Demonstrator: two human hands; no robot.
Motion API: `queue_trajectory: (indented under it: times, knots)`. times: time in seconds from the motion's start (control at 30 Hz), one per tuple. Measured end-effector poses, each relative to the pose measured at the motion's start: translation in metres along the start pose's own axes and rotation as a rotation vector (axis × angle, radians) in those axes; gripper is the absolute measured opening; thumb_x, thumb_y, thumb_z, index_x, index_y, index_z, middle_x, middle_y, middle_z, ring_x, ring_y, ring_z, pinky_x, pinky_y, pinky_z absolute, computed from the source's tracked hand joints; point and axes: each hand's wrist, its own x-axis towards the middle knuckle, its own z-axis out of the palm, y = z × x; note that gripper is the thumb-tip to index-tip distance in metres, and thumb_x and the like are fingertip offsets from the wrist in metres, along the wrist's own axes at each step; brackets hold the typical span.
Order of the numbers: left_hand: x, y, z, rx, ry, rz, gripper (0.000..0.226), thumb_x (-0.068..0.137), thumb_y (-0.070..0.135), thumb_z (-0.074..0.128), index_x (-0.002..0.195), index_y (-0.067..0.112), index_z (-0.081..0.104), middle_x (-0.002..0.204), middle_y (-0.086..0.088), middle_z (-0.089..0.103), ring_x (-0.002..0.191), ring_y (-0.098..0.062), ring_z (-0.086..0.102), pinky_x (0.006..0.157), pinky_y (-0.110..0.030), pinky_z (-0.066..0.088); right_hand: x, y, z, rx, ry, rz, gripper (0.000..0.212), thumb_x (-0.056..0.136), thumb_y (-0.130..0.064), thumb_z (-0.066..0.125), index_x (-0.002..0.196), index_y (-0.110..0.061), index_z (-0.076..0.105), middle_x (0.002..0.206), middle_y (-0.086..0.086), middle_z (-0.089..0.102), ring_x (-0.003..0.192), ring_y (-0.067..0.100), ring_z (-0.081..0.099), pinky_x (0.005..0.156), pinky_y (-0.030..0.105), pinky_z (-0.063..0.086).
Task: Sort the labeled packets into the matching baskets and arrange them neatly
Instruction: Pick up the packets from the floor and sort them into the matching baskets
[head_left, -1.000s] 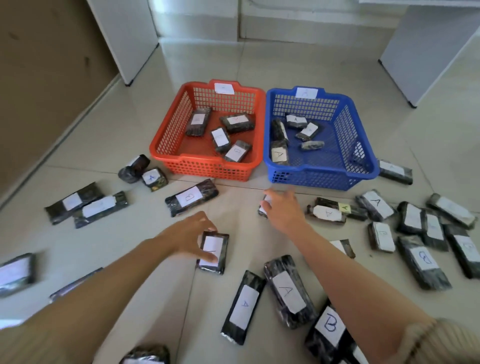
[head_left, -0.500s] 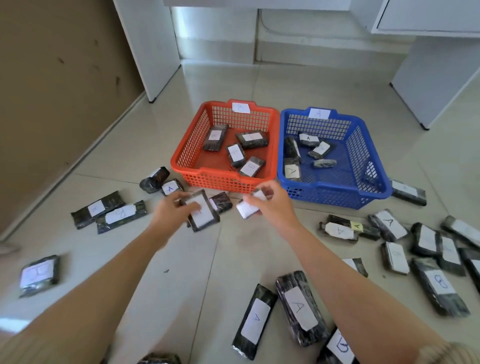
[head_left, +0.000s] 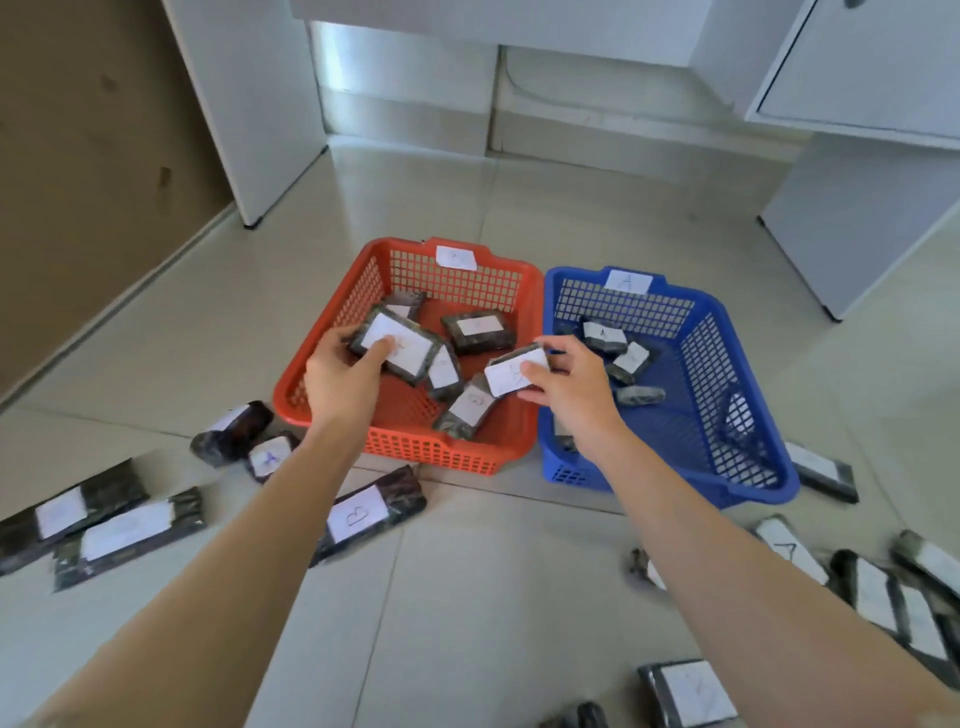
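Observation:
A red basket (head_left: 332, 332) and a blue basket (head_left: 748, 364) stand side by side on the floor, each with a white label on its far rim; the blue one reads A. Both hold several dark packets with white labels. My left hand (head_left: 343, 374) grips a dark labeled packet (head_left: 400, 345) over the left part of the red basket. My right hand (head_left: 571, 384) holds a smaller labeled packet (head_left: 511, 373) above the red basket's right side, close to the blue basket's wall. The writing on both held labels is blurred.
Loose packets lie on the tiles: a B packet (head_left: 374, 512) and an A packet (head_left: 270, 457) in front of the red basket, two long ones (head_left: 104, 525) at the left, several more at the right (head_left: 883, 587). White cabinets (head_left: 857, 208) stand behind the baskets.
Both hands have lifted their packets off the floor and carried them forward, from in front of the baskets to over the red basket. The view has tilted up and come closer.

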Motion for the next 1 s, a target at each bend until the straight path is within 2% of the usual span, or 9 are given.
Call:
queue_trajectory:
  times: [0.2, 0.3, 0.43, 0.57, 0.67, 0.73, 0.8, 0.9, 1.0]
  knots:
    - [0.020, -0.002, -0.012, 0.184, 0.316, 0.276, 0.031, 0.085, 0.029, 0.062, 0.114, 0.018, 0.056, 0.095, 0.008, 0.061, 0.086, -0.013, 0.058, 0.085, -0.027, 0.046, 0.023, 0.005, 0.010, -0.539, -0.244, -0.123, 0.027, 0.085, -0.013, 0.066, 0.107, -0.020, 0.052, 0.108, 0.001, 0.061, 0.094, 0.017, 0.061, 0.079, 0.032, 0.053]
    - [0.033, -0.011, -0.032, 0.243, 0.392, 0.292, 0.030, 0.085, 0.030, 0.062, 0.112, 0.019, 0.056, 0.090, 0.012, 0.060, 0.084, -0.012, 0.058, 0.096, -0.037, 0.043, 0.031, 0.000, 0.037, -0.570, -0.311, -0.098, 0.025, 0.084, -0.017, 0.069, 0.102, -0.023, 0.054, 0.106, 0.001, 0.062, 0.089, 0.020, 0.061, 0.080, 0.034, 0.053]
    - [0.039, -0.026, -0.044, 0.150, 0.330, 0.222, 0.031, 0.089, 0.026, 0.061, 0.117, 0.014, 0.055, 0.099, 0.005, 0.061, 0.075, -0.002, 0.057, 0.068, -0.005, 0.041, 0.029, 0.003, 0.100, -0.403, -0.348, 0.015, 0.025, 0.083, -0.006, 0.069, 0.106, -0.010, 0.060, 0.102, 0.007, 0.058, 0.071, 0.017, 0.063, 0.065, 0.029, 0.058]
    - [0.037, -0.033, -0.040, 0.129, 0.318, 0.243, 0.030, 0.094, 0.029, 0.054, 0.119, 0.014, 0.049, 0.097, 0.011, 0.056, 0.080, 0.002, 0.054, 0.069, -0.012, 0.040, 0.036, 0.014, 0.160, -0.384, -0.454, 0.136, 0.028, 0.082, 0.002, 0.067, 0.110, -0.003, 0.062, 0.111, 0.012, 0.059, 0.091, 0.027, 0.065, 0.068, 0.032, 0.059]
    - [0.037, -0.035, -0.042, 0.150, 0.287, 0.263, 0.028, 0.095, 0.031, 0.052, 0.118, 0.016, 0.047, 0.091, 0.017, 0.054, 0.074, 0.016, 0.052, 0.061, -0.002, 0.039, 0.044, 0.017, 0.182, -0.459, -0.522, 0.208, 0.038, 0.078, 0.001, 0.073, 0.114, -0.002, 0.063, 0.115, 0.014, 0.064, 0.092, 0.029, 0.068, 0.077, 0.037, 0.059]
    - [0.038, -0.034, -0.045, 0.170, 0.278, 0.270, 0.028, 0.094, 0.030, 0.054, 0.117, 0.016, 0.049, 0.094, 0.014, 0.056, 0.078, 0.009, 0.054, 0.064, -0.003, 0.041, 0.048, 0.020, 0.184, -0.551, -0.532, 0.196, 0.040, 0.078, -0.003, 0.073, 0.117, -0.002, 0.063, 0.116, 0.014, 0.065, 0.093, 0.030, 0.068, 0.082, 0.039, 0.058]
    - [0.039, -0.027, -0.047, 0.218, 0.272, 0.313, 0.029, 0.092, 0.029, 0.058, 0.116, 0.015, 0.054, 0.095, 0.011, 0.059, 0.081, 0.000, 0.055, 0.068, -0.001, 0.039, 0.049, 0.019, 0.174, -0.599, -0.370, 0.039, 0.029, 0.089, -0.008, 0.062, 0.118, -0.005, 0.063, 0.116, 0.012, 0.065, 0.088, 0.030, 0.069, 0.080, 0.043, 0.057]
    - [0.040, -0.009, -0.037, 0.253, 0.196, 0.381, 0.029, 0.087, 0.031, 0.064, 0.113, 0.018, 0.060, 0.091, 0.010, 0.063, 0.083, -0.005, 0.061, 0.074, -0.013, 0.046, 0.045, 0.003, 0.142, -0.232, 0.012, -0.090, 0.024, 0.097, -0.019, 0.044, 0.110, -0.015, 0.064, 0.107, 0.007, 0.067, 0.094, 0.030, 0.066, 0.084, 0.047, 0.054]
    - [0.033, 0.001, -0.004, 0.198, -0.002, 0.333, 0.026, 0.085, 0.032, 0.067, 0.107, 0.020, 0.065, 0.088, 0.010, 0.067, 0.084, -0.007, 0.065, 0.078, -0.025, 0.052, 0.037, -0.017, 0.103, 0.089, -0.098, 0.016, 0.023, 0.098, -0.028, 0.046, 0.114, -0.020, 0.060, 0.111, 0.000, 0.064, 0.105, 0.020, 0.061, 0.089, 0.038, 0.052]
